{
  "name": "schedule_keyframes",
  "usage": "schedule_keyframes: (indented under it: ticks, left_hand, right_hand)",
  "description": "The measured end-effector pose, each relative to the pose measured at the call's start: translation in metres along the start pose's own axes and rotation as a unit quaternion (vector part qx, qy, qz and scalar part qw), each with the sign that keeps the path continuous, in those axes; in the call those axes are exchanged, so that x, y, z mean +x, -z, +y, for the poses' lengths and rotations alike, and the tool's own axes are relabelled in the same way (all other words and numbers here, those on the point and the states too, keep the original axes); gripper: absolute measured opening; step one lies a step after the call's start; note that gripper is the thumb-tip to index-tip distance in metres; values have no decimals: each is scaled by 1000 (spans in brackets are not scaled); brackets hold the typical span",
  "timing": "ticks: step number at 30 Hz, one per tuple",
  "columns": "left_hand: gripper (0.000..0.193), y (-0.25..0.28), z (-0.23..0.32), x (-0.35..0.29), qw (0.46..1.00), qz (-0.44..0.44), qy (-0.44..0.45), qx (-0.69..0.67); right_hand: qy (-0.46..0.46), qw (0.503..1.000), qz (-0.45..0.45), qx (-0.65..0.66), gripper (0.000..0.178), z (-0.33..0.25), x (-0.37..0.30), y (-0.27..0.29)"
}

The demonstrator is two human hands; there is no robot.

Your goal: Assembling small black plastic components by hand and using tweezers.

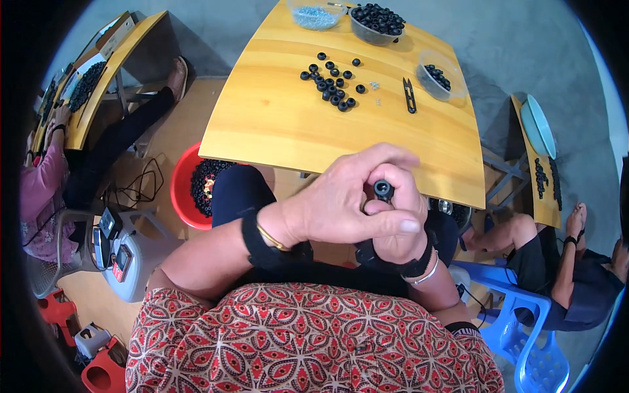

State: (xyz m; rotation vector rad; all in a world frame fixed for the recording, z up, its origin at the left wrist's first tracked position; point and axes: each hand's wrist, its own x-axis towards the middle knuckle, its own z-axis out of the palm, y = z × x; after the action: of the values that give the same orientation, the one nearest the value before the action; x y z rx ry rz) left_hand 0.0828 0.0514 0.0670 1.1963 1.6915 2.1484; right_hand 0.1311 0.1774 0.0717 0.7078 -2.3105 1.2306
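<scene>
Above the table's near edge, my two hands are close together and overlap. My right hand is closed, its fingers curled round a small black bead whose round hole faces up. My left hand wraps over the right from the left side, thumb lying across it and fingers curved around its far side. Whatever lies inside the left palm is hidden. Beyond them, several loose black beads are scattered on the wooden table. Black thread snips lie to their right.
At the table's far side are a tub of pale blue beads and a bowl of black beads. A clear bowl sits far right. Left of my knee is a red basin. A blue chair and other people flank me.
</scene>
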Motion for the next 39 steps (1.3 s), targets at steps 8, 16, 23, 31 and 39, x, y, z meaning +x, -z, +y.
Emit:
schedule_keyframes:
  ticks: [8,16,23,31,39]
  left_hand:
    - [28,25,12,-8,921,-16,262,-288]
    - [21,16,7,-8,851,-21,311,-422]
    - [21,11,9,-12,839,-40,309,-445]
    - [24,3,5,-11,868,6,285,-407]
    - [92,12,1,-14,985,30,163,-39]
  right_hand:
    - [77,995,-16,-55,34,4,13,12]
    - [13,999,-40,28,39,2,9,9]
    - [14,997,-37,68,44,7,4,5]
    - [1,1000,26,-14,38,5,-1,1]
    - [-22,996,54,74,38,-4,2,16]
